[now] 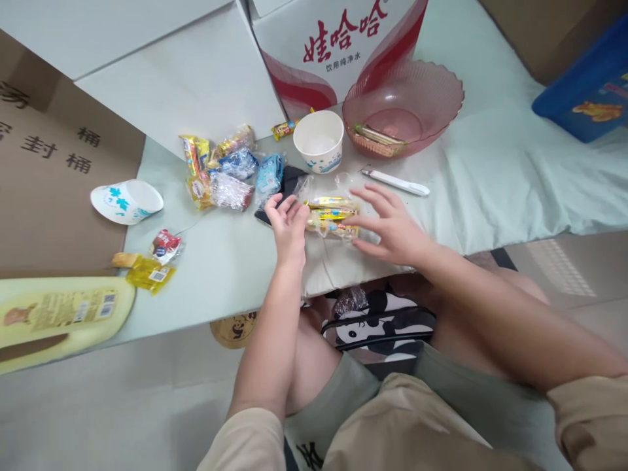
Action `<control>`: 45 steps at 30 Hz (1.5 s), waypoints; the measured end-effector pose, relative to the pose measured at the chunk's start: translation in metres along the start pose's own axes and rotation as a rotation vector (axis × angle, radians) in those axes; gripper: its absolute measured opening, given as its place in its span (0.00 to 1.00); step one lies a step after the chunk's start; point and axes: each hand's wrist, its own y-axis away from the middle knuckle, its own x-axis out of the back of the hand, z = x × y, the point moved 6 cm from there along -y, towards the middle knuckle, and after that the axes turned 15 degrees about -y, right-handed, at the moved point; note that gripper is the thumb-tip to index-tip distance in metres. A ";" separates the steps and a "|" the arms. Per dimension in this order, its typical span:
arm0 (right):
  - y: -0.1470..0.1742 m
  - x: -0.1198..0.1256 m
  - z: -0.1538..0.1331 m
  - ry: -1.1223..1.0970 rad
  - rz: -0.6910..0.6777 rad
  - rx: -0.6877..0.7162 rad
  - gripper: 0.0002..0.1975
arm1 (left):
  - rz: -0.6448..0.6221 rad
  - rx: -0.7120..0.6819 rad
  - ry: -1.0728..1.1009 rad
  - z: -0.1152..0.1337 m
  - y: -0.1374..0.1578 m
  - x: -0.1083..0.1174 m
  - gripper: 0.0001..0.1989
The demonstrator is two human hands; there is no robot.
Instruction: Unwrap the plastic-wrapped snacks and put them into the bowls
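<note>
Several yellow-wrapped snack sticks (333, 214) lie side by side in clear plastic at the table's front edge. My left hand (288, 226) is at their left end, its fingers apart and loosely bent. Over their right end is my right hand (390, 226), fingers spread; whether its fingertips touch the plastic I cannot tell. A dark phone (293, 180) lies behind my left hand, partly hidden by a blue-wrapped snack (269, 173). Just beyond the sticks stand a white paper cup (320, 140) and a white-handled knife (397, 183) lying flat.
A pink translucent bowl (422, 124) holds a few wrapped snacks. More wrapped snacks (233, 190) are heaped at the left, near a cut paper cup piece (125, 201) and a yellow wrapper (151, 273). A pale yellow bottle (73, 294), a white-and-red carton (338, 52) and a blue container (583, 98) stand around.
</note>
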 end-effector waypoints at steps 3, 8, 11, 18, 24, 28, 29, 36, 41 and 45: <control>0.001 -0.016 -0.017 0.050 -0.192 0.072 0.11 | 0.054 0.077 -0.047 -0.004 -0.001 0.006 0.27; 0.008 -0.027 -0.023 0.138 -0.460 -0.137 0.20 | 0.016 0.194 0.092 -0.005 0.001 0.004 0.25; 0.003 -0.014 -0.014 0.221 -0.236 -0.323 0.21 | -0.093 0.247 0.177 -0.001 0.005 -0.004 0.28; -0.024 -0.030 -0.004 0.187 -0.210 -0.246 0.29 | -0.114 0.235 0.187 0.007 0.013 -0.012 0.32; -0.038 -0.034 0.008 0.268 -0.269 -0.344 0.41 | -0.175 0.256 0.228 0.008 0.012 -0.008 0.31; -0.038 -0.035 0.012 0.282 -0.285 -0.331 0.42 | -0.294 0.286 0.295 0.010 0.012 -0.007 0.37; -0.037 -0.035 0.013 0.284 -0.280 -0.327 0.42 | -0.321 0.279 0.306 0.013 0.012 -0.008 0.38; -0.031 -0.026 0.019 0.095 -0.223 -0.364 0.32 | -0.448 0.216 0.414 0.036 0.017 -0.011 0.38; -0.026 -0.011 0.022 0.019 -0.194 -0.469 0.30 | -0.379 0.185 0.427 0.043 0.010 0.002 0.31; -0.022 -0.002 0.034 -0.059 -0.166 -0.508 0.24 | -0.298 0.167 0.417 0.045 0.007 0.014 0.25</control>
